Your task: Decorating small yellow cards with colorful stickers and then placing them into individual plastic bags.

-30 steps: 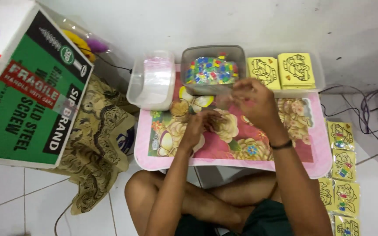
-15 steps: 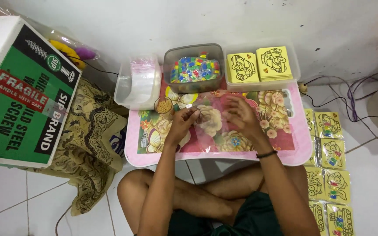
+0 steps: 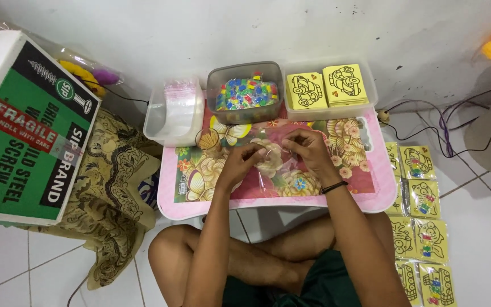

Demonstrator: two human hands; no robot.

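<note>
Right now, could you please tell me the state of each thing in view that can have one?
Clear plastic bag: held between both hands over the low table.
Left hand: pinching the bag.
Right hand: pinching the bag.
Grey tub of coloured pieces: lidless, partly filled.
Clear tub of yellow cards: lidless, two stacks inside.
Tub of clear bags: open.
Cardboard box: closed.
Packed yellow cards: lying on the floor.

Bright, even light, soft shadows under both hands, sharp focus around them, slight wide-angle bending toward the edges.
</note>
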